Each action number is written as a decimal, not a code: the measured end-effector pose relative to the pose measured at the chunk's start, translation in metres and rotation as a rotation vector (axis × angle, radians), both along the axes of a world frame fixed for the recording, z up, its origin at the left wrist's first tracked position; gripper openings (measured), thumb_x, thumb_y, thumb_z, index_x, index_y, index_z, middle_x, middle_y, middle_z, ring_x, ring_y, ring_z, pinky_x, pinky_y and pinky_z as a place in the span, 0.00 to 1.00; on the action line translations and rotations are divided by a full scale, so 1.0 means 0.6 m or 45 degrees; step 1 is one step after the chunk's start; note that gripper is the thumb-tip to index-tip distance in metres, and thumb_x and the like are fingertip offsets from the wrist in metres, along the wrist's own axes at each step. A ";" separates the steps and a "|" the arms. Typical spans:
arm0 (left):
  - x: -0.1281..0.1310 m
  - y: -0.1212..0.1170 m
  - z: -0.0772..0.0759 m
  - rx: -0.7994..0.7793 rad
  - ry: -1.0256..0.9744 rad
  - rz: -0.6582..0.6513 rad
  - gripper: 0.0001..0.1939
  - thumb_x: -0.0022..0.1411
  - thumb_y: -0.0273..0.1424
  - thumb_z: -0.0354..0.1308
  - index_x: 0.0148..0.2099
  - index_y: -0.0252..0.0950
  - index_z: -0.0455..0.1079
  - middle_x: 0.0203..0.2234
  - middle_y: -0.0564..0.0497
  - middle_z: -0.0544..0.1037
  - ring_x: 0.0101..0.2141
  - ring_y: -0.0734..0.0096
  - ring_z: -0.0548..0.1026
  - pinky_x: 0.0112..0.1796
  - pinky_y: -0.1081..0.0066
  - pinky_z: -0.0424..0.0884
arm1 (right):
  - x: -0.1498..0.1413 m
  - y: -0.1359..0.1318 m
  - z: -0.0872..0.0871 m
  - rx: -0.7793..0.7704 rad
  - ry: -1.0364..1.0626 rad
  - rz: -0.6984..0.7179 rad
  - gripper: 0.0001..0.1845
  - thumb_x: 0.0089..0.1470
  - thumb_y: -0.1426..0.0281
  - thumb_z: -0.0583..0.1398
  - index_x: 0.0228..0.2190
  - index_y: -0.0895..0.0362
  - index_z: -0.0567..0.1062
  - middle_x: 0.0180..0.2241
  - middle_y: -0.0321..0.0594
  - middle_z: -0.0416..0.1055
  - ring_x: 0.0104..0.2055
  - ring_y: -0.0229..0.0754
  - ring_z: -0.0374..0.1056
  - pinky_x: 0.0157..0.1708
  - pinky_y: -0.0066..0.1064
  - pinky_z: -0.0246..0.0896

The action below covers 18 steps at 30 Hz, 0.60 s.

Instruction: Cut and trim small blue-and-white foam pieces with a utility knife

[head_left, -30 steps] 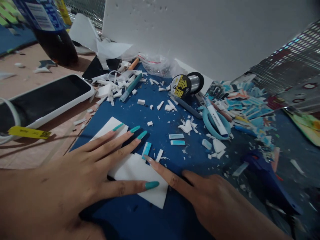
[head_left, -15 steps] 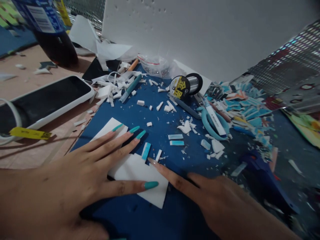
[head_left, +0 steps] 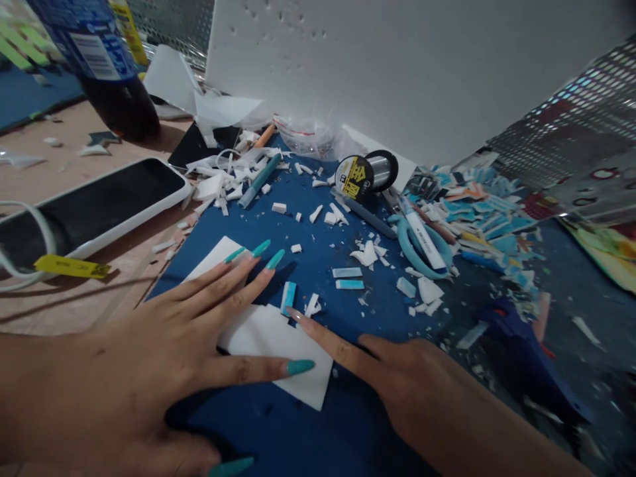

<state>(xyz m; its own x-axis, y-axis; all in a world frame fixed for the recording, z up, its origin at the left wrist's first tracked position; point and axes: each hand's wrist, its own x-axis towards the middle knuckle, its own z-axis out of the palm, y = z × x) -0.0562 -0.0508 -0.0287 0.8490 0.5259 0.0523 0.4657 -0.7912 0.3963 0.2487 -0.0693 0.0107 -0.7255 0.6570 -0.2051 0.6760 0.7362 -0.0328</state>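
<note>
My left hand (head_left: 149, 358) lies flat with fingers spread on a white foam sheet (head_left: 278, 348) that rests on the blue cutting mat (head_left: 308, 258). My right hand (head_left: 407, 391) points with its index finger stretched out; the fingertip touches the sheet's far edge beside a small blue-topped foam strip (head_left: 288, 296). The other right fingers are curled under. Two more blue strips (head_left: 348, 278) lie a little further right on the mat.
A phone in a white case (head_left: 94, 212) lies left, with a dark bottle (head_left: 106, 73) behind it. A large white foam board (head_left: 397, 66) stands at the back. A wire spool (head_left: 365, 173), pens, blue scissors (head_left: 422, 242), a blue glue gun (head_left: 527, 358) and many scraps lie around.
My right index fingertip shifted slightly along the sheet's edge near the blue strip. The left hand stays pressed flat. The view moved a little.
</note>
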 end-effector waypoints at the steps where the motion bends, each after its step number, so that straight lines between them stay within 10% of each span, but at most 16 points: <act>1: -0.002 0.000 -0.002 0.022 0.004 -0.013 0.41 0.52 0.53 0.59 0.66 0.61 0.49 0.69 0.57 0.31 0.64 0.33 0.42 0.60 0.38 0.46 | 0.001 -0.001 0.002 -0.019 -0.004 -0.010 0.52 0.43 0.86 0.48 0.66 0.46 0.37 0.24 0.27 0.71 0.18 0.35 0.66 0.20 0.28 0.57; 18: 0.014 0.011 0.025 0.097 0.032 -0.091 0.38 0.54 0.50 0.58 0.65 0.61 0.51 0.67 0.54 0.20 0.61 0.18 0.44 0.50 0.30 0.58 | -0.015 -0.006 0.013 0.088 -0.097 0.020 0.52 0.39 0.87 0.48 0.66 0.51 0.45 0.19 0.26 0.68 0.15 0.34 0.63 0.17 0.27 0.49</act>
<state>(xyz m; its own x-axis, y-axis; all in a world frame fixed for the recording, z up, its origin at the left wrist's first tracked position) -0.0479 -0.0441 -0.0135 0.8858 0.4591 0.0679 0.4159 -0.8502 0.3228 0.2399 -0.0728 0.0187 -0.7199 0.6601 -0.2146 0.6628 0.7455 0.0697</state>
